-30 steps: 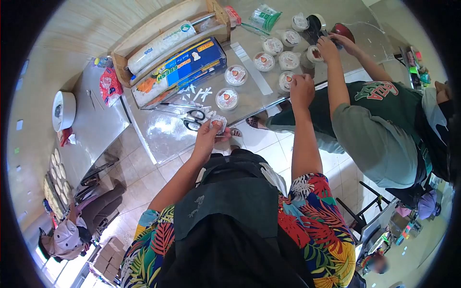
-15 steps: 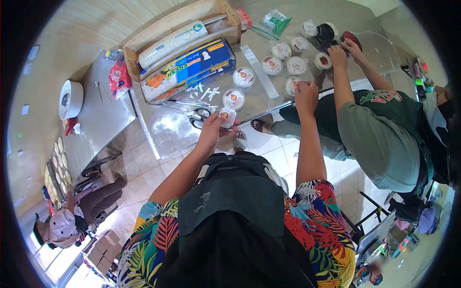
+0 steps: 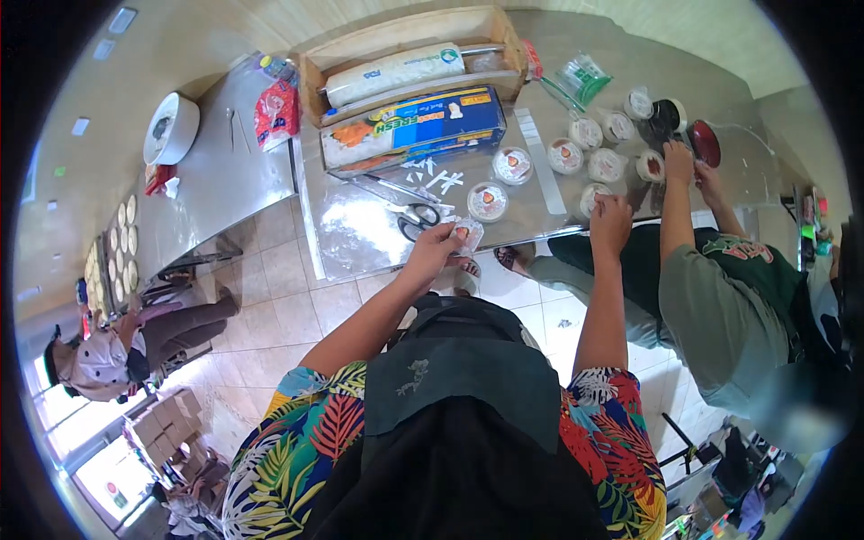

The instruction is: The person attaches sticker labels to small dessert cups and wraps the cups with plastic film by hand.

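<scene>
My left hand is closed on a small white label piece with a red print, held just over the table's front edge. Black-handled scissors lie beside that hand. Close behind the label sits a round lidded tub with a similar red-printed label, and a second labelled tub stands farther back. My right hand is closed at the near edge of another lidded tub, its fingertips on the lid. Whether anything small is between those fingers is hidden.
Several lidded tubs stand right of a white strip. A co-worker's hands are at a tub near a red lid. A blue wrap box and wooden roll holder occupy the back. Cut white strips lie nearby.
The whole view has shifted, so the table appears farther right and lower. My left hand still holds the label piece, and my right hand stays at the same tub.
</scene>
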Available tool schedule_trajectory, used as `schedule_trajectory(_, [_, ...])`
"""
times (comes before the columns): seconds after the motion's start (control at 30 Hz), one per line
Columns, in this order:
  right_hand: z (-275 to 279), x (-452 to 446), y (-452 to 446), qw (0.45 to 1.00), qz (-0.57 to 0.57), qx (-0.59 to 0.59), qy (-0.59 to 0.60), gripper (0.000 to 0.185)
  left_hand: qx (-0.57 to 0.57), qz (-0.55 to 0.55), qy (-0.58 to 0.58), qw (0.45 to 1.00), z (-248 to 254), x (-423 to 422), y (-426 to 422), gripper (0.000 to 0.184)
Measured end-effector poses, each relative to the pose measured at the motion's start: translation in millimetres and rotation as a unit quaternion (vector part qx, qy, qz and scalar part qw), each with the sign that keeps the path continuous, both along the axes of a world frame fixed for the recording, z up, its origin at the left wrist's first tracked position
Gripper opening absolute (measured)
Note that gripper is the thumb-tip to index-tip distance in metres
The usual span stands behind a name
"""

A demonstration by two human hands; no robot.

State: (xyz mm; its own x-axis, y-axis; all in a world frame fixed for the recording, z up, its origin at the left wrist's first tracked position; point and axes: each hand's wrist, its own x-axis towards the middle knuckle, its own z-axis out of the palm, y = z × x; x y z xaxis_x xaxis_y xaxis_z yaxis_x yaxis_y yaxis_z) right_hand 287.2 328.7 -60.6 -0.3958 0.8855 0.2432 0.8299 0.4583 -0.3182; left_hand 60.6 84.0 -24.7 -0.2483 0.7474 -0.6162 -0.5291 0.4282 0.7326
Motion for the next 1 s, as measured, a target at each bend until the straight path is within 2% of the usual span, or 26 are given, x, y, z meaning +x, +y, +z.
schedule_trajectory(0.1, [7,-2,1,1.0,0.001,0.001,-0.012,0.01,-0.013,0.057,0.037,0.998,-2,-2,-5,0.035])
schedule_trajectory(0.2, [7,-3,2,1.0,0.001,-0.006,-0.021,0.011,-0.017,0.056,0.093,0.994,-15,-27,-10,0.039])
schedule_trajectory(0.27, [4,-3,3,0.999,0.003,-0.017,-0.044,0.011,-0.017,0.072,0.117,0.99,-14,-50,-13,0.034])
schedule_trajectory(0.33, [2,-1,7,0.999,0.012,-0.016,-0.048,0.011,-0.031,0.089,0.24,0.966,-20,-77,-19,0.026])
schedule_trajectory(0.4, [0,1,9,0.998,0.026,-0.017,-0.049,0.012,-0.029,0.131,0.281,0.95,-43,-110,-35,0.022])
schedule_trajectory(0.57, [2,-2,2,0.999,0.016,-0.019,-0.034,0.013,-0.093,0.229,0.329,0.912,-19,-151,-61,0.027])
schedule_trajectory(0.67, [-1,-2,3,0.999,0.013,-0.001,-0.046,0.014,-0.069,0.308,0.285,0.905,-22,-173,-76,0.021])
schedule_trajectory(0.8, [-9,4,7,0.998,0.042,-0.004,-0.042,0.014,-0.09,0.317,0.311,0.892,-27,-202,-93,0.019])
schedule_trajectory(0.83, [-2,0,4,0.997,0.021,-0.038,-0.063,0.014,-0.101,0.326,0.326,0.882,-31,-211,-94,0.019])
schedule_trajectory(1.0, [5,-6,2,0.995,0.026,-0.007,-0.093,0.014,-0.139,0.35,0.368,0.85,-62,-265,-76,0.017])
